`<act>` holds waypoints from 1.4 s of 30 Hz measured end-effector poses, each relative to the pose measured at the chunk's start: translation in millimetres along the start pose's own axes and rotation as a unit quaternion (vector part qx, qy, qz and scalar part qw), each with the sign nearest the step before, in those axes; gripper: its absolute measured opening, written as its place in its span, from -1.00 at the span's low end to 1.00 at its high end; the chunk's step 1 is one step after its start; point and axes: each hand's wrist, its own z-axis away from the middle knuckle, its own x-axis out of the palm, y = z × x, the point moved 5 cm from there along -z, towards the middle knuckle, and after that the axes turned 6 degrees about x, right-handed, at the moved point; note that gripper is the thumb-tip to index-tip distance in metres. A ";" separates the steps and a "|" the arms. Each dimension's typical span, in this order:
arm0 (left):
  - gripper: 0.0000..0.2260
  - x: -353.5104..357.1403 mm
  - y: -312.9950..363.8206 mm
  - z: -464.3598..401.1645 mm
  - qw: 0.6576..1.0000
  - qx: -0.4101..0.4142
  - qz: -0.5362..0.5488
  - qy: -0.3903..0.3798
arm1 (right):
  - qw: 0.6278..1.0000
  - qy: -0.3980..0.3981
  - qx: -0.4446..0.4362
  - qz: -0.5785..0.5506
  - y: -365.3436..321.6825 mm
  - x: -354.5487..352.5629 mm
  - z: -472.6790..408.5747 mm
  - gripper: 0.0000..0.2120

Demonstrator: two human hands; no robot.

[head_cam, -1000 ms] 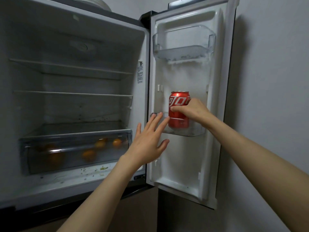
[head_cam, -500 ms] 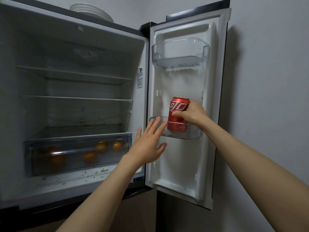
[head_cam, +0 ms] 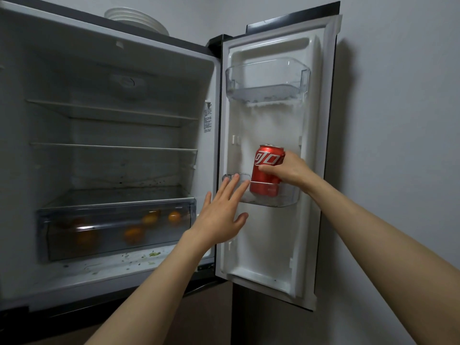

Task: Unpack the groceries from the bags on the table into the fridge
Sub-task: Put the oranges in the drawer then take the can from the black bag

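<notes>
Wall (head_cam: 398, 120): plain grey, right of door.
Fridge (head_cam: 112, 70): open, 2 shelves.
Crisper drawer (head_cam: 74, 220): holds oranges (head_cam: 174, 216).
Can (head_cam: 266, 170): red, upright in lower door bin (head_cam: 288, 199).
Right hand (head_cam: 288, 170): wrapped around can.
Left hand (head_cam: 221, 212): fingers straight, holding nothing.

Can (head_cam: 265, 170) upright in lower door bin (head_cam: 286, 199), plates (head_cam: 139, 18) atop fridge (head_cam: 112, 78).

the red glossy metal can (head_cam: 266, 170) gleams; the clear smooth plastic door bin (head_cam: 286, 199) looks frosted; the translucent plastic crisper drawer (head_cam: 112, 220) shines.
</notes>
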 end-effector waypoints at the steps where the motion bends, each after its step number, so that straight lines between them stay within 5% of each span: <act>1: -0.35 0.4 0.1 -0.2 1.000 -0.001 0.001 0.001 | 1.000 0.006 0.003 0.003 1.5 -0.2 -0.4 -0.51; 14: -0.35 -0.8 2.3 0.4 1.000 -0.004 0.002 -0.003 | 0.997 0.070 0.012 0.014 10.4 1.5 -0.3 -0.33; 30: -0.41 -1.2 -14.3 51.2 0.999 -0.024 -0.015 -0.021 | 0.961 0.185 -0.106 0.178 4.6 28.9 69.8 -0.50; 42: -0.42 -78.6 -38.0 272.6 0.982 -0.147 -0.094 0.070 | 0.963 0.023 -0.224 0.148 -61.9 176.8 257.2 -0.37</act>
